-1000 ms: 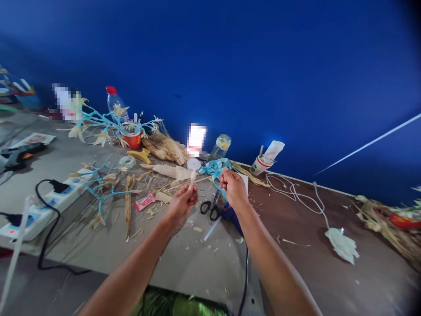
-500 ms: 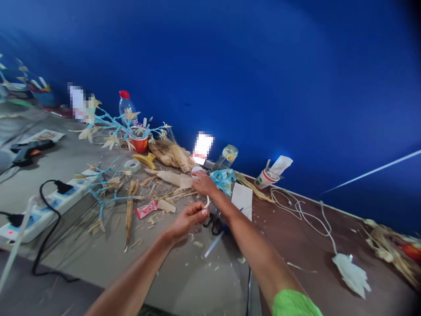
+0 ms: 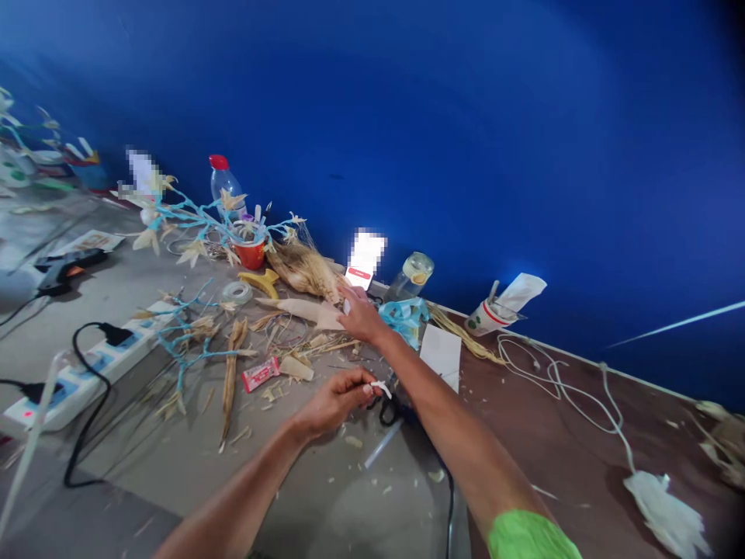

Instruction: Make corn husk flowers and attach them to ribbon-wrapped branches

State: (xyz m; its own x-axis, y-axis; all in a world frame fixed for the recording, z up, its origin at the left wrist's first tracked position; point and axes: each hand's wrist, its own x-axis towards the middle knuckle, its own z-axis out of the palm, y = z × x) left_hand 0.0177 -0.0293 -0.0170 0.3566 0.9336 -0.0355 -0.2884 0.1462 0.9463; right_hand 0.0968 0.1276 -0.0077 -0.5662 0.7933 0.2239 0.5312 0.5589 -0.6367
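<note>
My left hand (image 3: 341, 400) is closed in a pinch on a small white curled piece (image 3: 381, 387) above the table. Black scissor-like handle loops (image 3: 389, 409) lie just behind it, partly hidden. My right hand (image 3: 364, 317) reaches farther back, its visible fingers stretched toward the lower edge of a lit phone (image 3: 365, 260). A small white thing shows by those fingers; I cannot make out what it is. Pale dried husks (image 3: 306, 310) lie left of the right hand, and a crumpled light-blue ribbon (image 3: 404, 317) lies to its right.
Blue-wrapped branches with pale flowers stand in a red cup (image 3: 250, 252); another blue branch (image 3: 183, 349) lies flat. A power strip (image 3: 87, 373), glue gun (image 3: 64, 268), tape roll (image 3: 237, 292), glass jar (image 3: 412, 276), white cup (image 3: 486, 317) and white cable (image 3: 559, 388) surround the work area.
My view has shifted slightly. My left hand has moved a little right and down with the white piece. My right hand's fingers have stretched toward the phone's bottom edge.
</note>
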